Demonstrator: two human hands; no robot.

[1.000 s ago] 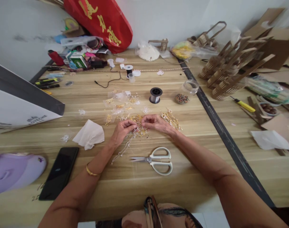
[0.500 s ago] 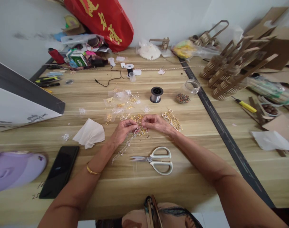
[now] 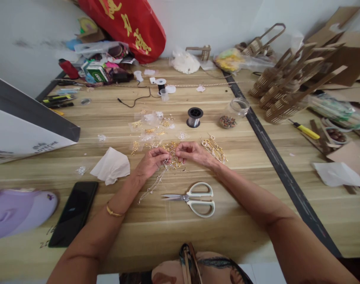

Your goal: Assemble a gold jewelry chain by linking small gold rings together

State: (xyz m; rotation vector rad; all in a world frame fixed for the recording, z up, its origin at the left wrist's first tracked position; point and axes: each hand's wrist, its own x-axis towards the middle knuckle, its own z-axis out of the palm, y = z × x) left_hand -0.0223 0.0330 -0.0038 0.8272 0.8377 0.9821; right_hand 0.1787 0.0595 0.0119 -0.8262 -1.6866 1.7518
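Note:
My left hand (image 3: 153,161) pinches a silver beaded chain (image 3: 156,182) between thumb and fingertips; its loose length trails down onto the table toward me. Close on the right, my right hand (image 3: 193,153) has thumb and forefinger pressed together, and whatever lies between them is too small to make out. Beneath and between both hands spreads a pile of small gold beads (image 3: 174,162). Beside my right wrist lie finished-looking gold and silver chains (image 3: 214,149). White-handled scissors (image 3: 187,198) rest nearer me, blades pointing left.
Beyond my hands stand a wire spool (image 3: 194,117) and a clear jar of beads (image 3: 235,113). At left are a white tissue (image 3: 111,165), a black phone (image 3: 73,214) and a purple object (image 3: 23,213). Small baskets (image 3: 282,94) and a yellow-handled tool (image 3: 306,130) sit at right.
My left hand has shifted slightly left, away from my right hand, with the chain still in its pinch. My right hand stays almost where it was.

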